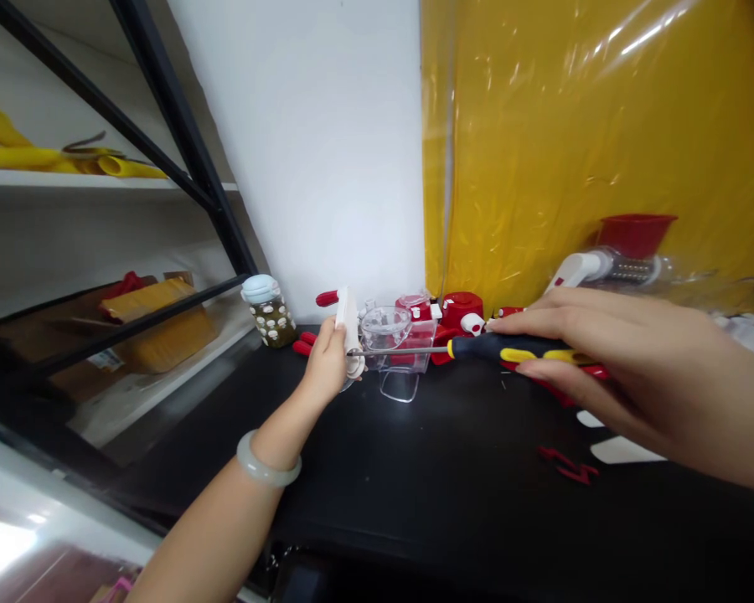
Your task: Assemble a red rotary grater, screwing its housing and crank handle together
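Observation:
My right hand [609, 352] grips the black and yellow handle of a screwdriver [477, 348], its long shaft pointing left. The tip meets a white plastic part [348, 322] that my left hand [327, 360] holds closed around its edge. A round white piece shows just below that part, by my left fingers; the exact contact spot is partly hidden. Behind the shaft stand clear plastic housings [386, 328]. A red cup-shaped part [462, 310] sits behind them. Red handle ends [302, 343] show left of my left hand.
A patterned jar with a light blue lid [260, 289] stands by the black shelf frame. Red strips [569, 466] and white flat pieces [625, 450] lie on the black table [415, 494]. An assembled grater with a red hopper [634, 234] stands at the back right.

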Demonstrator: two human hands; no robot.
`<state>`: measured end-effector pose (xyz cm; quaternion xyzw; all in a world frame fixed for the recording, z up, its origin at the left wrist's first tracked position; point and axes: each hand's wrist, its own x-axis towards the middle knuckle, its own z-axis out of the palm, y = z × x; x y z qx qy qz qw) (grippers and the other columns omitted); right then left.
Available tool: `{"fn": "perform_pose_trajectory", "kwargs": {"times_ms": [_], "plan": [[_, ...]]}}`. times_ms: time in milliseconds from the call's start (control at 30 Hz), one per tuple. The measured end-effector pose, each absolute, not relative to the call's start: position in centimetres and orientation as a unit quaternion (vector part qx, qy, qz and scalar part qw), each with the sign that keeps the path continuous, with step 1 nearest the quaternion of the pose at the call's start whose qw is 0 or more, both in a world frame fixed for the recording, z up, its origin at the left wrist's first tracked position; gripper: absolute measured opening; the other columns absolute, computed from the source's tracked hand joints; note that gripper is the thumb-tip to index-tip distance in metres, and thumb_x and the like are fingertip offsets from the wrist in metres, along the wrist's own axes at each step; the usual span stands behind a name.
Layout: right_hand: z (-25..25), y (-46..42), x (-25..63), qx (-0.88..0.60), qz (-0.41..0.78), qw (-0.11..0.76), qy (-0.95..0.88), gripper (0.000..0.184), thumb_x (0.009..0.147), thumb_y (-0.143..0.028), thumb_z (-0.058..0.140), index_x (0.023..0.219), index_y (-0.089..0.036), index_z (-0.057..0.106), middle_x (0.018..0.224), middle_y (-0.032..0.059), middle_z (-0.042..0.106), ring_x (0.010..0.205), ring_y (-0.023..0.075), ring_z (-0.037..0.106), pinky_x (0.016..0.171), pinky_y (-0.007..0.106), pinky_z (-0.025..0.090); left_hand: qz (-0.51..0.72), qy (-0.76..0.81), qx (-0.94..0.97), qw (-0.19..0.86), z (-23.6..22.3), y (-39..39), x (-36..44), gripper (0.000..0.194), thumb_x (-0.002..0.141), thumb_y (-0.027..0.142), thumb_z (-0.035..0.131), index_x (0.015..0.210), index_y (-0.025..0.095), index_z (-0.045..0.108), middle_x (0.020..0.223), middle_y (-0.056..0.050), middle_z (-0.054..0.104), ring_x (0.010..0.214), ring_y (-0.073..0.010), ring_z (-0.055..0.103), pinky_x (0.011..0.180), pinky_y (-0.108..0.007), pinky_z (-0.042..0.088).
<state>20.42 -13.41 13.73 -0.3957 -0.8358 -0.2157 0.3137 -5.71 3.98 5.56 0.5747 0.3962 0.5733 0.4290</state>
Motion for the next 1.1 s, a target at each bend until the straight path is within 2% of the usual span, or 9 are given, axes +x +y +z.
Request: {"fn": "perform_pose_trajectory", "kwargs": {"times_ms": [167, 267, 333, 467, 600, 767, 900, 1000, 1100], "plan": [[13.7, -13.3, 20.7, -0.419, -0.245, 0.319, -0.814, 0.021, 0.098, -0.038, 0.044, 0.102, -0.025, 0.060, 0.083, 0.0002, 0.073, 0.067, 0.0164, 0.069, 0.055, 0.028, 0.047, 0.572, 0.400, 0.580, 0.420, 5.4, 3.7, -5.5, 0.018, 0.086, 0.033, 0.052, 0.098, 0.019, 0.054, 0.056, 0.005, 0.058, 0.035, -0.0132, 0.052, 0.032, -0.023, 0.043], [13.5, -13.1, 20.8, -0.473, -0.217, 0.317, -0.793, 0.026, 0.098, -0.043, 0.040, 0.103, -0.024, 0.058, 0.071, -0.0002, 0.070, 0.056, 0.0179, 0.066, 0.048, 0.028, 0.044, 0.578, 0.404, 0.566, 0.428, 5.5, 4.0, -5.7, 0.019, 0.086, 0.032, 0.051, 0.100, 0.020, 0.055, 0.056, 0.005, 0.057, 0.035, -0.0133, 0.052, 0.031, -0.023, 0.043], [13.4, -13.1, 21.0, -0.487, -0.166, 0.319, -0.796, 0.030, 0.097, -0.047, 0.042, 0.112, -0.024, 0.055, 0.076, 0.0012, 0.071, 0.059, 0.0184, 0.066, 0.048, 0.027, 0.045, 0.580, 0.407, 0.552, 0.440, 5.7, 4.3, -5.9, 0.018, 0.087, 0.032, 0.048, 0.099, 0.020, 0.053, 0.054, 0.006, 0.055, 0.032, -0.0137, 0.050, 0.029, -0.023, 0.041], [13.3, -12.6, 21.6, -0.493, -0.036, 0.293, -0.819, 0.043, 0.092, -0.048, 0.052, 0.128, -0.027, 0.043, 0.109, 0.0056, 0.070, 0.085, 0.0200, 0.069, 0.062, 0.026, 0.052, 0.589, 0.409, 0.533, 0.449, 6.3, 4.8, -6.3, 0.015, 0.086, 0.031, 0.046, 0.095, 0.020, 0.051, 0.052, 0.006, 0.053, 0.031, -0.0151, 0.050, 0.026, -0.024, 0.038], [13.7, -11.7, 22.3, -0.564, 0.040, 0.268, -0.780, 0.038, 0.093, -0.054, 0.047, 0.119, -0.026, 0.044, 0.098, 0.0037, 0.067, 0.079, 0.0185, 0.065, 0.065, 0.028, 0.051, 0.578, 0.412, 0.532, 0.462, 6.2, 4.7, -6.4, 0.019, 0.084, 0.031, 0.049, 0.099, 0.020, 0.050, 0.052, 0.006, 0.053, 0.032, -0.0167, 0.052, 0.026, -0.025, 0.039], [13.7, -10.9, 22.9, -0.562, 0.007, 0.288, -0.776, 0.041, 0.087, -0.064, 0.048, 0.099, -0.025, 0.053, 0.084, 0.0033, 0.066, 0.069, 0.0193, 0.063, 0.057, 0.029, 0.050, 0.558, 0.415, 0.541, 0.474, 5.9, 4.7, -6.3, 0.024, 0.085, 0.032, 0.048, 0.105, 0.019, 0.051, 0.053, 0.005, 0.055, 0.034, -0.0182, 0.055, 0.027, -0.025, 0.041], [13.2, -10.7, 23.0, -0.544, -0.021, 0.301, -0.783, 0.042, 0.086, -0.065, 0.049, 0.094, -0.025, 0.056, 0.073, 0.0020, 0.067, 0.055, 0.0188, 0.062, 0.044, 0.028, 0.048, 0.553, 0.425, 0.538, 0.473, 6.0, 4.8, -6.3, 0.020, 0.087, 0.030, 0.046, 0.103, 0.019, 0.051, 0.053, 0.005, 0.055, 0.033, -0.0163, 0.053, 0.027, -0.024, 0.040], [13.0, -10.5, 22.7, -0.505, -0.103, 0.322, -0.794, 0.038, 0.088, -0.061, 0.050, 0.092, -0.025, 0.058, 0.072, 0.0009, 0.069, 0.055, 0.0178, 0.065, 0.043, 0.027, 0.049, 0.547, 0.436, 0.533, 0.476, 6.0, 4.7, -6.2, 0.019, 0.087, 0.028, 0.045, 0.102, 0.018, 0.051, 0.053, 0.004, 0.055, 0.033, -0.0169, 0.054, 0.027, -0.024, 0.040], [13.1, -10.2, 22.4, -0.452, -0.215, 0.332, -0.799, 0.034, 0.092, -0.056, 0.047, 0.093, -0.024, 0.058, 0.077, 0.0011, 0.068, 0.061, 0.0169, 0.067, 0.049, 0.027, 0.051, 0.542, 0.444, 0.528, 0.480, 6.0, 4.7, -6.1, 0.019, 0.088, 0.028, 0.045, 0.102, 0.018, 0.051, 0.053, 0.004, 0.056, 0.034, -0.0178, 0.055, 0.027, -0.024, 0.040]]}}
